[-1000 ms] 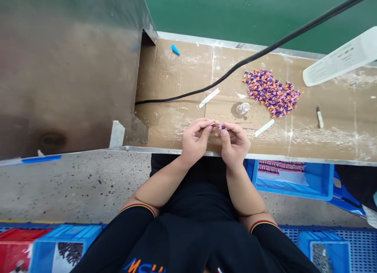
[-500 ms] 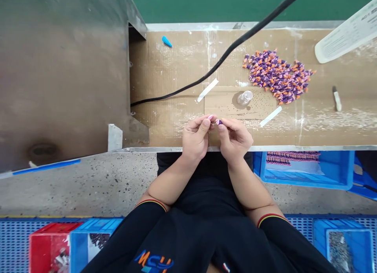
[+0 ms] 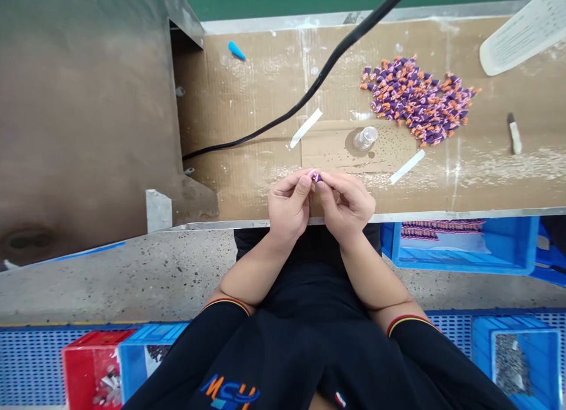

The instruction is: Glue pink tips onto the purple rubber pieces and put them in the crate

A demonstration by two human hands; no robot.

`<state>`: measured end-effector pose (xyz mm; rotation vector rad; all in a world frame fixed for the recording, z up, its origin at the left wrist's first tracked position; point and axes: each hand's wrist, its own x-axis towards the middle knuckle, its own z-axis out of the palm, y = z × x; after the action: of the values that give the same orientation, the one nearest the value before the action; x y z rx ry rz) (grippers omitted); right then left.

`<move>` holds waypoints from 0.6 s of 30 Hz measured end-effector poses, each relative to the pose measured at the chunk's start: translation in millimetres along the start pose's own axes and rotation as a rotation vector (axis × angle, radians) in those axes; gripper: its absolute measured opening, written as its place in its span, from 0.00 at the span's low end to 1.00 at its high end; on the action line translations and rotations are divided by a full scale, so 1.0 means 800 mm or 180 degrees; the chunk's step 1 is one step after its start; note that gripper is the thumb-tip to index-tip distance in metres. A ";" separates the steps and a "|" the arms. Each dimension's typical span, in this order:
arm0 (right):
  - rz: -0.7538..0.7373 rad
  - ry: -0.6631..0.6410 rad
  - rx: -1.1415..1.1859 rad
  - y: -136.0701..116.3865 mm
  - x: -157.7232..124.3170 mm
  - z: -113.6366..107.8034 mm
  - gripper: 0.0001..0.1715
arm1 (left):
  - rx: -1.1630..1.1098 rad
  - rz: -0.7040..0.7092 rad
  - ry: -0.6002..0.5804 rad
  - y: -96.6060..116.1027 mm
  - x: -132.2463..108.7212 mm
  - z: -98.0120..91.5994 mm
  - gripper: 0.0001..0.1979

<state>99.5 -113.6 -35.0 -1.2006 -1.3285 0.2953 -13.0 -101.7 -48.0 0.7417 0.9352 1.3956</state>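
Note:
My left hand (image 3: pixel 288 205) and my right hand (image 3: pixel 349 205) meet fingertip to fingertip above the front edge of the bench. Between the right thumb and fingers is a small purple-and-pink piece (image 3: pixel 317 177), like those in the pile. The left thumb and forefinger are pinched against its pink end; whatever else they hold is too small to make out. Beyond the hands, a small clear cup (image 3: pixel 365 138) stands on a damp, speckled cardboard piece (image 3: pixel 322 153). Further right lies a heap of purple, pink and orange pieces (image 3: pixel 415 100).
A black cable (image 3: pixel 283 116) crosses the bench from the metal housing (image 3: pixel 88 103). White tape strips (image 3: pixel 306 128), a blue cone-shaped cap (image 3: pixel 236 50), a short brush (image 3: pixel 514 134) and a translucent container (image 3: pixel 517 38) lie around. Below right is a blue bin (image 3: pixel 508 245).
My hands have come together, bringing the left fingertips against the purple-and-pink piece that was slightly apart from them. The whole view has shifted and turned slightly.

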 end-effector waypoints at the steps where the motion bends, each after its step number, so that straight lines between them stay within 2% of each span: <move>1: 0.0011 -0.0013 -0.0005 0.000 0.000 0.000 0.07 | 0.0018 0.0028 0.0005 -0.001 0.000 0.000 0.13; 7: 0.0202 -0.0122 -0.0267 0.002 -0.003 0.000 0.09 | 0.0313 0.0195 0.0195 -0.006 -0.003 0.003 0.18; 13: -0.0173 0.0109 -0.0362 -0.001 -0.004 0.002 0.04 | 0.0754 0.0842 0.0412 -0.009 -0.006 0.010 0.13; 18: -0.0143 0.0103 -0.0542 -0.001 -0.006 0.003 0.04 | 0.1161 0.1113 0.0445 -0.008 -0.007 0.012 0.14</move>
<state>95.8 -116.7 -37.2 -1.3097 -1.3717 0.1319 -1.2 -106.9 -48.6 1.1343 1.2320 1.6150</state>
